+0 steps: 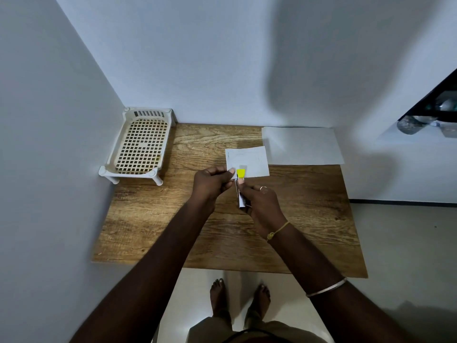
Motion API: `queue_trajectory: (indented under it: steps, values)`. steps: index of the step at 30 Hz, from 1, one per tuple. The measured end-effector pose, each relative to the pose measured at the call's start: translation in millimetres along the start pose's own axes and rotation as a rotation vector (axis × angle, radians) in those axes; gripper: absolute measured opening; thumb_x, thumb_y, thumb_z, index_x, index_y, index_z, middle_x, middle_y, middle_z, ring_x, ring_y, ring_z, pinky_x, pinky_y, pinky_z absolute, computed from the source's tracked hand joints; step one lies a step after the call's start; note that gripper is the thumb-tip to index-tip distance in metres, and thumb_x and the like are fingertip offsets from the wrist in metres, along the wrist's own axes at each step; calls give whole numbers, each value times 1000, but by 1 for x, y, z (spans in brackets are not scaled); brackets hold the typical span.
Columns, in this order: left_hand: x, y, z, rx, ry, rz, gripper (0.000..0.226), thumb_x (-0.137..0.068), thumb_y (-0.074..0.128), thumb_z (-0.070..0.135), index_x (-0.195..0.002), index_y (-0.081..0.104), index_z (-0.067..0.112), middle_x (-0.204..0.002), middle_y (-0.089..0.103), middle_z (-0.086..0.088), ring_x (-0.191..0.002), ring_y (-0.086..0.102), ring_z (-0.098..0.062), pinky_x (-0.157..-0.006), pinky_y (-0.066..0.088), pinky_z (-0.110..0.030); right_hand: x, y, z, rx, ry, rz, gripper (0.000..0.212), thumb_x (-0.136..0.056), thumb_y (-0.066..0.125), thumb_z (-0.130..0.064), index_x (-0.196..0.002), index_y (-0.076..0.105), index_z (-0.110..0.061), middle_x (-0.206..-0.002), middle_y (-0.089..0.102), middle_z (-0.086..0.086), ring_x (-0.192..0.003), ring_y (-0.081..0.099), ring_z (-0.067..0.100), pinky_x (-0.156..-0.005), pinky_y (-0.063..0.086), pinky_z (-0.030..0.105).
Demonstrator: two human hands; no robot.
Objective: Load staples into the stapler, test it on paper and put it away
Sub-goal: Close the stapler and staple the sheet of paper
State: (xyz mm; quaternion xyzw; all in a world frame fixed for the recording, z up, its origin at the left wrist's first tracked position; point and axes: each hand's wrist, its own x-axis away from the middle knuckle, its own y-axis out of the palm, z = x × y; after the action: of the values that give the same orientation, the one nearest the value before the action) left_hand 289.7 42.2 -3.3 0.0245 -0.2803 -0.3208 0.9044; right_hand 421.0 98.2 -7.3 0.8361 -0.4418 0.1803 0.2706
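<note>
Both forearms reach forward over the wooden desk [173, 231] and meet above its middle. The left hand [210, 181] is turned knuckles-up, its fingers curled in, and its thumb and fingertips pinch the near left corner of a small paper [249, 159], which extends away beyond the knuckles. Just to its right, nearly touching, the right hand [262, 201] wraps round the stapler [241, 174]. One finger runs forward along the stapler's top to the yellow nose, and the rest curl beneath. The nose lies over the paper's near edge, right beside the left thumb, while the tail end points back toward the person between the two hands. Whether the stapler is biting down on the paper cannot be told.

Beyond the right hand, a larger white sheet [301, 146] lies flat at the desk's far edge. Far off to the left of the left hand stands a white lattice basket [141, 144] on short legs, in the corner of the wall.
</note>
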Motion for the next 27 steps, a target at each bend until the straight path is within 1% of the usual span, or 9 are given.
queue_trajectory:
  steps: [1, 3, 6, 10, 14, 17, 19, 24, 27]
  values:
    - [0, -1, 0, -3, 2, 4, 9, -83, 80, 4, -80, 72, 6, -81, 75, -8, -72, 71, -15, -69, 60, -22, -2, 0, 1, 1, 6, 6, 26, -91, 74, -21, -105, 76, 0, -95, 78, 17, -82, 75, 25, -71, 59, 35]
    - [-2, -2, 1, -1, -17, 10, 9, -82, 81, 4, -81, 72, 5, -82, 74, -11, -69, 71, -17, -68, 60, -23, -6, 1, 2, 19, 6, 19, 26, -90, 75, -22, -105, 76, -1, -99, 77, 19, -85, 74, 28, -75, 59, 38]
    - [-4, -4, 4, 13, -65, 20, 13, -81, 81, 5, -88, 72, -1, -82, 74, -12, -68, 71, -18, -67, 60, -24, -8, 4, 3, 15, 8, 11, 29, -88, 77, -25, -104, 77, -1, -97, 77, 18, -83, 75, 26, -71, 59, 35]
    - [-6, -5, 4, 79, -125, 37, 18, -80, 82, 3, -93, 72, -4, -79, 73, -10, -66, 69, -16, -66, 60, -24, -11, 9, 2, -29, 30, 26, 26, -88, 77, -20, -102, 76, 1, -90, 77, 15, -76, 74, 22, -62, 57, 30]
    - [-5, -8, 2, 73, -182, 42, 22, -79, 83, 6, -97, 71, 2, -90, 74, -12, -80, 69, -20, -64, 60, -25, -13, 14, 2, -40, 48, 64, 13, -87, 76, -12, -95, 77, -2, -81, 76, 8, -67, 72, 16, -54, 54, 25]
    - [-6, -10, 1, 55, -199, 51, 23, -78, 83, 5, -98, 70, 3, -91, 73, -12, -85, 68, -21, -65, 60, -26, -15, 15, 2, -45, 50, 73, 8, -87, 77, -10, -91, 77, -3, -78, 76, 6, -64, 72, 14, -53, 54, 25]
    - [-6, -11, 0, 49, -210, 49, 20, -78, 83, 5, -94, 71, 2, -87, 75, -11, -83, 69, -21, -65, 60, -26, -15, 15, 2, -62, 52, 77, 6, -85, 78, -8, -89, 76, -4, -74, 76, 3, -62, 72, 12, -52, 54, 24]
    - [-7, -11, -2, 49, -228, 32, 9, -78, 82, 2, -80, 73, 6, -73, 77, -6, -71, 72, -17, -62, 59, -25, -18, 13, 5, -78, 68, 108, 7, -81, 79, -1, -83, 74, -5, -81, 76, 8, -73, 73, 21, -62, 57, 31]
    - [-5, -11, -5, 61, -226, -7, 8, -80, 80, 3, -84, 73, 5, -75, 77, -6, -69, 74, -15, -61, 59, -24, -18, 11, 7, -90, 70, 134, 9, -79, 78, 4, -80, 74, -4, -72, 77, 4, -64, 73, 17, -52, 55, 25]
